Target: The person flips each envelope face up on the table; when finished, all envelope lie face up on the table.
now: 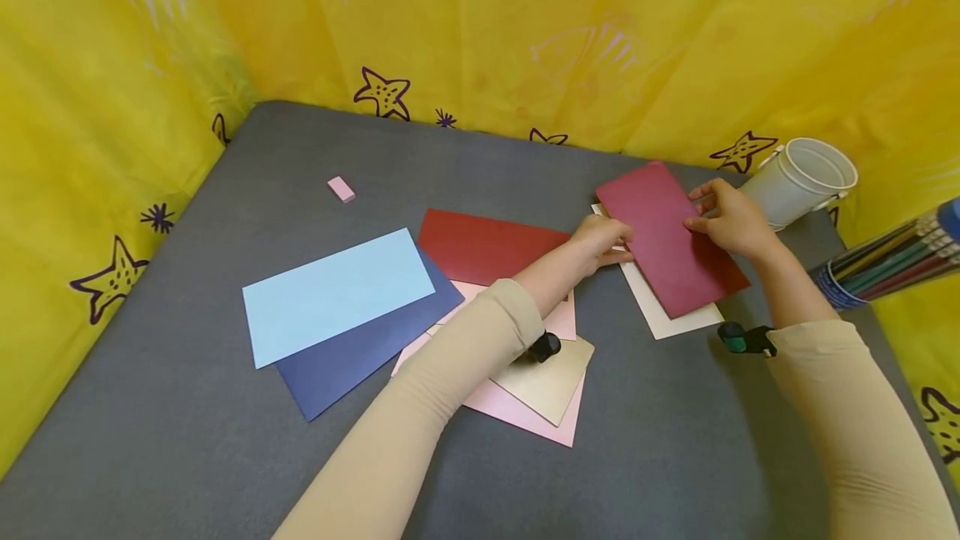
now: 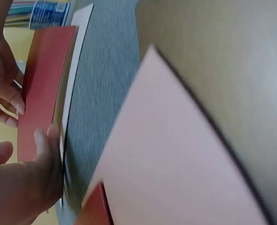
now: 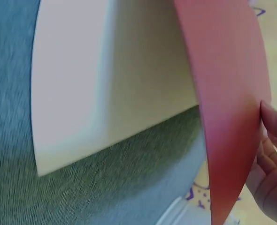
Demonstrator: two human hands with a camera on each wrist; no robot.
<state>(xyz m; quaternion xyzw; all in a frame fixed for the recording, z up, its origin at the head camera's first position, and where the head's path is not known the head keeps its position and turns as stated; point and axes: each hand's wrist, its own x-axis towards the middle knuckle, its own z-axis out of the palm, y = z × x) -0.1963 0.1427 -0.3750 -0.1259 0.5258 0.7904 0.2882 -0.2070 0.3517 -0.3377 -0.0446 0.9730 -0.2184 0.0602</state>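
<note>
In the head view my right hand (image 1: 735, 219) pinches the right edge of a crimson rectangular card (image 1: 660, 232), thumb on its upper face. The right wrist view shows this card bowed and raised at one end above a cream card (image 3: 82, 93). My left hand (image 1: 600, 240) is at the crimson card's left edge; in the left wrist view its straight fingers (image 2: 42, 145) touch there, the thumb spread apart. Left of that hand lies a dark red card (image 1: 480, 244), overlapping pink cards (image 1: 558, 319).
Nearer me lies a gold card (image 1: 543, 386), partly under my left sleeve. Light blue (image 1: 333, 298) and navy (image 1: 360, 365) cards overlap at left, below a pink eraser (image 1: 341, 189). A white bucket (image 1: 787, 186) and a blue cup of pencils (image 1: 840, 286) stand at right. A yellow cloth rises behind.
</note>
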